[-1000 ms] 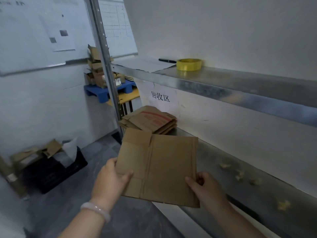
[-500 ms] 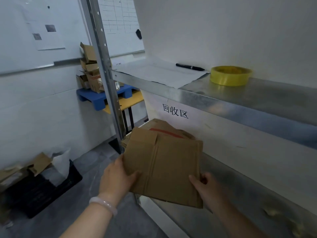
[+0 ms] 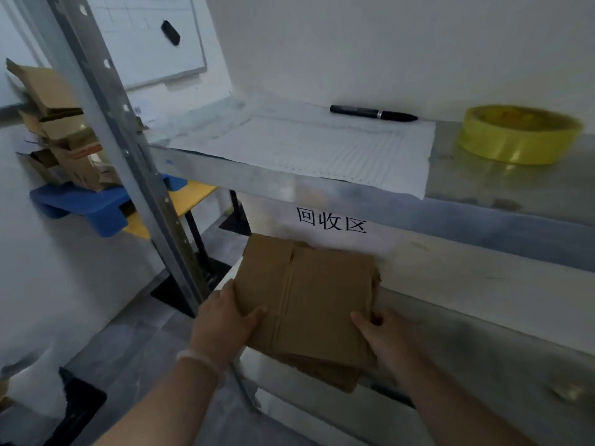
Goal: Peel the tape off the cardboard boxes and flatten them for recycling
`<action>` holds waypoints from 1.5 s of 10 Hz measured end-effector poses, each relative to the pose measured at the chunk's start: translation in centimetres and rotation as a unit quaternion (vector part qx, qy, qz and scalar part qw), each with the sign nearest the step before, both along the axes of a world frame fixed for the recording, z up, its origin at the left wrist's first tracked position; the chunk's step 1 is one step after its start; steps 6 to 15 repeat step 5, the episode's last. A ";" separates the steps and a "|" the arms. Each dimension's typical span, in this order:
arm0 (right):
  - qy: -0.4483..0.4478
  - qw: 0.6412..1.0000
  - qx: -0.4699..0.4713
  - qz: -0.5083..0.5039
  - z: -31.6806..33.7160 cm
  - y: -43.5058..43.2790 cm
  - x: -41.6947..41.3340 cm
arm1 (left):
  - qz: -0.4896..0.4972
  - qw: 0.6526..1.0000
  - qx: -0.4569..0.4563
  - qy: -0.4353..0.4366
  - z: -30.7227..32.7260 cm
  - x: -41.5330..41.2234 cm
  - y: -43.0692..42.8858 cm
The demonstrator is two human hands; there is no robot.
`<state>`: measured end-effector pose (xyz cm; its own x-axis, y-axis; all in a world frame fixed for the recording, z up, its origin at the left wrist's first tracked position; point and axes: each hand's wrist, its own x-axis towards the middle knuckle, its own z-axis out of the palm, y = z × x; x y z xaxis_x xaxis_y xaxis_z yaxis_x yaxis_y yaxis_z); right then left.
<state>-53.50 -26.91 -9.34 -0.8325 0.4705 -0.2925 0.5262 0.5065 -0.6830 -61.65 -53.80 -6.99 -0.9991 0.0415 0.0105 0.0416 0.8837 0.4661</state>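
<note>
Gripping the flattened box [image 3: 309, 300] are the left hand [image 3: 222, 320] and right hand [image 3: 383, 333], thumbs on top.

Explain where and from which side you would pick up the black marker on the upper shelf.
Pinch the black marker across its barrel mid-length, from above and the front: it lies flat, lengthwise left to right, with the wall close behind.
</note>
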 end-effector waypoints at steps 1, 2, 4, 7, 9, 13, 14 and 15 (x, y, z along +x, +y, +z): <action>-0.020 0.998 0.040 -0.048 -0.3 -1.2 -0.9 | -0.031 0.999 -0.012 -0.016 -0.9 -3.5 -0.3; -0.024 0.994 0.062 -0.082 -0.8 -1.9 -1.5 | -0.059 0.997 -0.044 -0.020 -2.0 -6.0 -0.1; -0.071 0.965 0.242 -0.075 -1.3 -2.9 -0.8 | -0.149 0.982 -0.115 0.010 -4.2 -8.1 0.0; -0.070 0.952 0.295 -0.046 -1.5 -2.4 0.9 | -0.191 0.971 -0.131 0.061 -4.1 -8.2 0.8; -0.070 0.952 0.295 -0.046 -1.5 -2.4 0.9 | -0.191 0.971 -0.131 0.061 -4.1 -8.2 0.8; -0.070 0.952 0.295 -0.046 -1.5 -2.4 0.9 | -0.191 0.971 -0.131 0.061 -4.1 -8.2 0.8; -0.070 0.952 0.295 -0.046 -1.5 -2.4 0.9 | -0.191 0.971 -0.131 0.061 -4.1 -8.2 0.8; -0.070 0.952 0.295 -0.046 -1.5 -2.4 0.9 | -0.191 0.971 -0.131 0.061 -4.1 -8.2 0.8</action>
